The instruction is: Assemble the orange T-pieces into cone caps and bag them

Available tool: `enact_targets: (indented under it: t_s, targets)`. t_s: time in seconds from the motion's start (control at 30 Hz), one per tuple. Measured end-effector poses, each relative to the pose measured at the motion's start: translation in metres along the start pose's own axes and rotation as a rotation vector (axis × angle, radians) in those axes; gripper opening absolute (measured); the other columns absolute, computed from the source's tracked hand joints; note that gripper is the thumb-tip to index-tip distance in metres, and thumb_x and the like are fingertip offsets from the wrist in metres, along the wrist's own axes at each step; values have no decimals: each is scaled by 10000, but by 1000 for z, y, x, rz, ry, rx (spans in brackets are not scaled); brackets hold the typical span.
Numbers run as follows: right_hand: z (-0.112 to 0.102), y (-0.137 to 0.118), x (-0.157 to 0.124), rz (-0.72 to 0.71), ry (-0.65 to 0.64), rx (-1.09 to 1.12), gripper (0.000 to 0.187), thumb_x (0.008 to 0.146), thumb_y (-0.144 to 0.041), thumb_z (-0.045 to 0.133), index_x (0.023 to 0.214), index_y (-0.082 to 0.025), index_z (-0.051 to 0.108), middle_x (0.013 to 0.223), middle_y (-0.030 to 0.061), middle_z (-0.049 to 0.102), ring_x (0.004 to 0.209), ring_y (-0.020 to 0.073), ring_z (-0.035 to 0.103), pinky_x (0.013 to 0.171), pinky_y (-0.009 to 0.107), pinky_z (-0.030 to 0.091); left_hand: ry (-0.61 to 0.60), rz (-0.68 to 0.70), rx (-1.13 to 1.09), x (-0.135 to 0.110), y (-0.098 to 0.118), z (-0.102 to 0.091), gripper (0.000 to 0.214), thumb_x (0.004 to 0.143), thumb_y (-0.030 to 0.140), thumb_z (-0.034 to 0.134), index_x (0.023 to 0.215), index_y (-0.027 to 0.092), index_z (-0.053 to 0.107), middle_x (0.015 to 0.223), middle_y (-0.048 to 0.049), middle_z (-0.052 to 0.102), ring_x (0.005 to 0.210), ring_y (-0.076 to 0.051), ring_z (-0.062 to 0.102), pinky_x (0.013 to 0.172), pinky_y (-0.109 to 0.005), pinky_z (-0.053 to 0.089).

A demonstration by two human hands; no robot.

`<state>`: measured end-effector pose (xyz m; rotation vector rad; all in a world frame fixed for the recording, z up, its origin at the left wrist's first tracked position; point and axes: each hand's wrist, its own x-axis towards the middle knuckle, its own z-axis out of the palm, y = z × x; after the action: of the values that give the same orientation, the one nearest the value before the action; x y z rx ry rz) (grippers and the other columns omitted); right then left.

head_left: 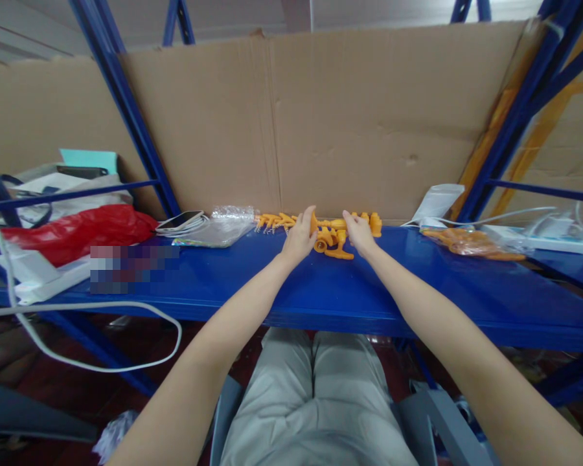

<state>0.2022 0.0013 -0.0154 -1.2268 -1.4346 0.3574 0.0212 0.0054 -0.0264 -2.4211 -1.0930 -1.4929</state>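
Note:
Several orange plastic toy-like parts lie in a row at the back of the blue shelf. My left hand [299, 238] is curled against an orange plastic piece [313, 222] with a rounded edge. My right hand [360, 233] has its fingers closed at the end of a long orange plastic part [337, 223]; the fingertips are partly hidden. Between and below my hands lie a round orange part [321, 243] and a curved handle-like orange part [339, 254]. Thin branching orange pieces [274, 222] lie left of my left hand, and blocky orange parts [376, 224] stand beyond my right.
A cardboard panel [340, 123] stands behind the blue shelf [320, 294]. On the left are a clear plastic bag [223, 228], a phone [184, 220], a red bag [85, 230] and a white cable [146, 367]. To the right lie wrapped orange parts [471, 243] and a power strip [554, 239].

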Motion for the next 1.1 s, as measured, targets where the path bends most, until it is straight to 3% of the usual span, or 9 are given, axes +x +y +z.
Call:
enact_targets:
  t_s: [0.17, 0.3, 0.43, 0.57, 0.77, 0.93, 1.0, 1.1]
  targets:
    - [-7, -24, -6, 16, 136, -152, 492, 922, -328, 523, 502, -235, 284, 485, -38, 304, 557, 135, 381, 590, 296, 268, -15, -30, -51, 3, 1, -1, 624, 824, 74, 575, 1423, 160, 421, 1339, -161, 601, 1234, -265, 594, 1074, -434, 466]
    - [-9, -36, -11, -4, 160, -133, 483, 914, -293, 520, 510, -238, 262, 486, -56, 261, 550, 122, 328, 579, 287, 236, -28, -46, -83, 8, 3, -6, 630, 816, 94, 609, 1418, 173, 439, 1285, -128, 631, 1172, -244, 624, 1029, -400, 490]
    - [-9, -39, -10, -7, 178, -165, 477, 913, -293, 521, 521, -240, 254, 493, -60, 263, 547, 121, 325, 575, 284, 236, -80, -182, -131, 11, 6, -8, 608, 783, 105, 668, 1362, 151, 492, 1036, -69, 689, 864, -186, 691, 851, -336, 555]
    - [-10, -40, -9, -77, 174, -256, 459, 906, -318, 528, 533, -237, 274, 503, -54, 318, 555, 124, 360, 588, 279, 255, -126, -313, -310, 13, 4, -9, 577, 748, 79, 715, 1290, 159, 535, 793, 25, 638, 612, -100, 620, 659, -247, 554]
    - [-13, -43, -11, -223, 96, -441, 394, 897, -364, 518, 584, -243, 311, 546, -18, 417, 575, 149, 447, 607, 280, 282, -374, -557, -587, 17, 2, -26, 608, 713, 35, 761, 1273, 108, 535, 702, 53, 615, 490, -86, 603, 569, -282, 586]
    - [-14, -40, -14, -330, 30, -520, 350, 898, -411, 498, 627, -239, 358, 577, 6, 479, 595, 171, 512, 619, 282, 310, -550, -592, -662, 16, -3, -37, 609, 714, 73, 789, 1272, 123, 548, 674, 44, 635, 511, -115, 650, 613, -317, 615]
    - [-14, -35, -13, -356, 6, -515, 334, 906, -438, 490, 655, -234, 407, 593, 11, 508, 614, 179, 535, 631, 285, 332, -495, -561, -564, 14, -4, -35, 597, 730, 83, 771, 1281, 135, 548, 707, 36, 648, 554, -121, 665, 651, -325, 617]
    - [-13, -23, -9, -313, -51, -419, 298, 888, -465, 537, 721, -225, 478, 639, 10, 555, 650, 181, 562, 650, 290, 375, -276, -411, -286, 11, -6, -28, 581, 739, 72, 733, 1288, 145, 557, 841, -9, 695, 730, -159, 707, 778, -340, 601]
